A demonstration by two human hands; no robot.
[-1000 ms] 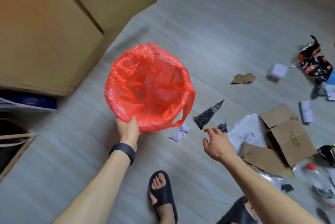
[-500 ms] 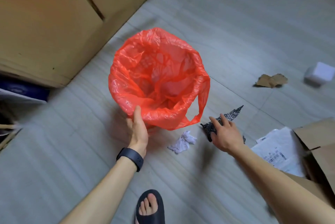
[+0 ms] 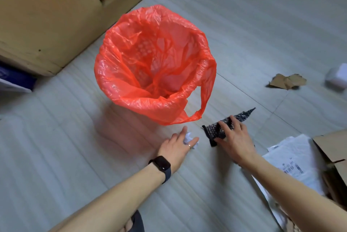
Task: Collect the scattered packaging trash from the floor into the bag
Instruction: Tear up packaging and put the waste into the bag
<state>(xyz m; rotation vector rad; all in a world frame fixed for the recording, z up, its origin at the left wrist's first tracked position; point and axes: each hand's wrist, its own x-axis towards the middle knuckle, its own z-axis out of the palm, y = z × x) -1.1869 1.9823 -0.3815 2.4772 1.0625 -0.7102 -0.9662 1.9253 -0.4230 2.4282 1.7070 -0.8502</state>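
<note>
Two grasps: left hand [image 3: 175, 150] pinching white wad [image 3: 188, 135]; right hand [image 3: 237, 139] gripping black scrap [image 3: 214, 130]

Count, approx: 1 red plastic bag [image 3: 131, 98], mouth open. 1 crumpled white paper wad [image 3: 188, 136]. 1 black speckled wrapper strip [image 3: 220, 130], tapering to a point. 1 torn brown cardboard scrap [image 3: 286, 81]. 1 small white box [image 3: 338, 78], blurred at frame edge. 1 white printed plastic mailer [image 3: 293, 158]; poss. more sheets under it, can't tell. 1 open brown cardboard box [image 3: 334, 145]. 2 large tan cardboard cartons [image 3: 47, 16], judging by the gap btwn them. Hands: 2, left hand [image 3: 176, 149] & right hand [image 3: 234, 141]. 1 black wristwatch [image 3: 161, 164], 1 ring [image 3: 189, 145].
</note>
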